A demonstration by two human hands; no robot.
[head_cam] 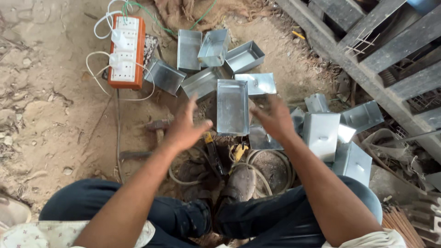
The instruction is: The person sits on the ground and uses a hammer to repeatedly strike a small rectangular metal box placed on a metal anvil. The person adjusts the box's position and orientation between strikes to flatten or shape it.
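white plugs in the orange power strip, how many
2 white plugs, both in the orange power strip on the dirt at upper left: one near its far end, one nearer its middle. Both trail white cords.

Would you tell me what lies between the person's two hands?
In the head view, an open rectangular metal box stands between the left hand and the right hand.

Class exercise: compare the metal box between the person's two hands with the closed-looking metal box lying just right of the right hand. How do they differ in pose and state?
The open box between the left hand and right hand shows its hollow inside toward the camera; the box on the right shows a flat outer face. The open box sits between both hands, apparently above the pile; the other lies untouched among other boxes. Both are rectangular, shiny grey sheet metal.
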